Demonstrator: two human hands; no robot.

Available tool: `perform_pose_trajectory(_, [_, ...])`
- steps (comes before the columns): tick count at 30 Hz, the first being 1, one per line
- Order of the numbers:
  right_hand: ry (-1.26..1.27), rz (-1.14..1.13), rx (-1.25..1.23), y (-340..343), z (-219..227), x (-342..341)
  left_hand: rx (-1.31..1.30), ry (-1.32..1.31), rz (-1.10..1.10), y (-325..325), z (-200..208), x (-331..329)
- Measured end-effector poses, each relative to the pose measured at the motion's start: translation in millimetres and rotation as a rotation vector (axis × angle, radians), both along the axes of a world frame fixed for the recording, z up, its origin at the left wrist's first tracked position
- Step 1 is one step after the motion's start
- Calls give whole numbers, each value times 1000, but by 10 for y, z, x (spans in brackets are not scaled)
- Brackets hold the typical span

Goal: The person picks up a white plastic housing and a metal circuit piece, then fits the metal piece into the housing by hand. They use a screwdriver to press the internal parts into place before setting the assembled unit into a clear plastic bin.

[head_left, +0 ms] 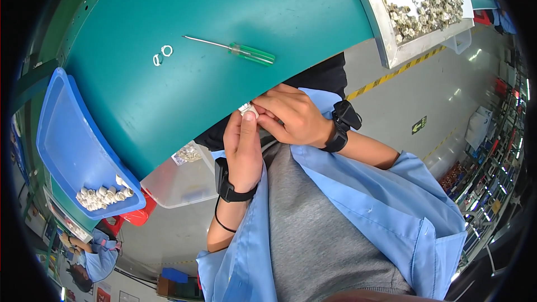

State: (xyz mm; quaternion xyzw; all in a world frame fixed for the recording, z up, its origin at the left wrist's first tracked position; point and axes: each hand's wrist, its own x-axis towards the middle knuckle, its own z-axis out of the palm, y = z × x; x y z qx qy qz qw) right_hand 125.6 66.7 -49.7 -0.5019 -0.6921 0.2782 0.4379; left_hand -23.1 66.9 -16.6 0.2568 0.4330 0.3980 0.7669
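Right now both hands meet at the near edge of the teal tabletop (224, 0), pinched on one small white plastic part (248, 110). The left hand (243, 148) has its grip closed round the part from below, thumb tip pressed on top of it; the right hand (293, 117) comes in from the side with fingertips closed on the same piece. What the right fingers do to it is hidden, too small to tell.

Likely reason for the hold: left hand acts as the fixture, right hand does the fine work, and keeping it against the tabletop edge steadies both wrists.

Pose: left forearm rises near vertical from the lower edge, wrist straight, palm turned toward the right hand. Right forearm enters from the right, wrist bent inward. Each wrist carries a black wrist strap device (344, 123), and the left also has a thin black band lower down.

Around it:
- green-handled screwdriver with thin metal shaft (240, 50) lies flat on the tabletop, well apart from the hands, within reach.
- two small white plastic rings (162, 55) lie just beside each other, left of the screwdriver.
- blue plastic tray (72, 145) at the left edge holds a pile of small white parts in its lower corner.
- grey metal tray (386, 39) at upper right holds many small pale parts.
- clear plastic bin (179, 182) sits below the tabletop edge.
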Motion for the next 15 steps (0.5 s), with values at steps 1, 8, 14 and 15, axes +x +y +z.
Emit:
perform_pose_trajectory(1, [5,-8,-1,-8,0,0,-1,5,-8,-10,3,1])
perform_pose_trajectory(8, [-9,25,-2,-16,-51,21,-55,60,88,-43,26,59])
perform_pose_trajectory(14, [-35,97,23,34,-129,79,-41,63,96,-83,-48,22])
perform_pose_trajectory(15, [-30,103,32,36,-146,78,-40,82,99,-72,-38,27])
